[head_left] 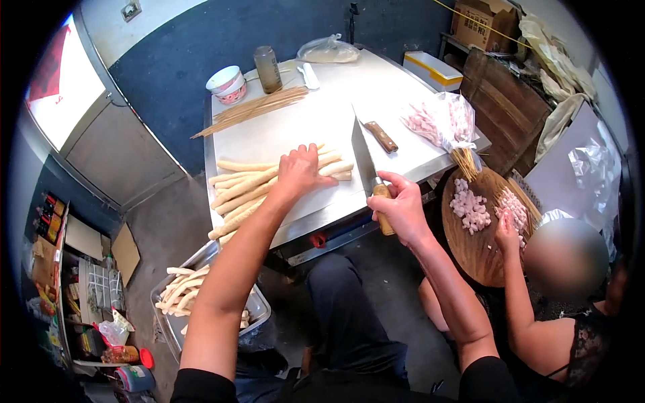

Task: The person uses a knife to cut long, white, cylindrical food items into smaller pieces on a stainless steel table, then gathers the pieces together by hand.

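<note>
My left hand (301, 170) rests on a row of long, pale dough-like sticks (247, 189) on the white table top (322, 121), its fingers spread over their right part. The material of the sticks cannot be told for certain. My right hand (403, 209) grips the wooden handle of a cleaver (364, 151), whose broad blade stands up on edge, to the right of the sticks' ends and apart from them. Just beyond the blade lies a smaller knife with a wooden handle (381, 137).
Thin wooden skewers (257, 108), a paper bowl (227, 84) and a bottle (268, 69) occupy the table's far left. Bagged meat skewers (443, 121) lie at its right edge. A metal tray (259, 307) holds more sticks. On the right, a co-worker's hand (508, 232) touches diced meat over a round board (461, 252).
</note>
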Motion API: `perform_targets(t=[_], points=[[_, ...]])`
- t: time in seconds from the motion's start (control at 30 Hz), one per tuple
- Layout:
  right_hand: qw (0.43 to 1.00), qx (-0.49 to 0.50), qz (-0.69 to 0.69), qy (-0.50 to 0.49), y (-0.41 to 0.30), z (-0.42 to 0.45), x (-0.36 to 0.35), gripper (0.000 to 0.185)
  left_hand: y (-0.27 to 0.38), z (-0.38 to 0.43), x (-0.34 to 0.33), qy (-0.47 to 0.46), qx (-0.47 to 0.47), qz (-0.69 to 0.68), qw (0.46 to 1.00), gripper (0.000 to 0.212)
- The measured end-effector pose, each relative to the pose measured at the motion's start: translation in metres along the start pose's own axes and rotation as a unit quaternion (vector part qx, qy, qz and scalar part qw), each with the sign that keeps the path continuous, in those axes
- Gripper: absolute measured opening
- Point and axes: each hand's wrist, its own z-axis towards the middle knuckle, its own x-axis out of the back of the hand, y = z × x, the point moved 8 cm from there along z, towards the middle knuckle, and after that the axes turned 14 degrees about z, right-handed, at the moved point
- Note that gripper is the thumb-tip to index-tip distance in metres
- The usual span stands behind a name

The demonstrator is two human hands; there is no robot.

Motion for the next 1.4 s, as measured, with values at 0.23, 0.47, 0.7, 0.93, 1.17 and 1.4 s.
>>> perform_targets(t=[0.23, 0.47, 0.7, 0.93, 1.17, 1.4], points=[[0.995, -0.009, -0.053, -0.089, 0.003, 0.004, -0.02, 0.064, -0.002, -0.009, -0.002, 0.01, -0.066, 0.003, 0.998, 0.094], [0.999, 0.006, -0.011, -0.029, 0.005, 0.017, -0.003, 0.064, 0.003, 0.004, 0.0, -0.018, -0.049, -0.003, 0.999, 0.093], [0.996, -0.03, 0.015, -0.082, 0.005, 0.021, -0.01, 0.065, 0.002, 0.001, 0.001, -0.027, -0.045, -0.002, 0.999, 0.104], [0.999, 0.014, 0.031, -0.036, -0.007, -0.009, 0.017, 0.061, -0.038, -0.033, 0.002, -0.045, -0.048, 0.012, 0.998, 0.129], [0.992, 0.045, 0.061, -0.104, -0.01, -0.029, -0.014, 0.063, -0.036, -0.037, 0.0, -0.051, -0.029, -0.014, 0.998, 0.114], [0.989, 0.049, 0.047, -0.132, 0.011, -0.026, -0.045, 0.06, -0.035, -0.039, 0.005, -0.001, -0.039, -0.029, 0.999, 0.108]])
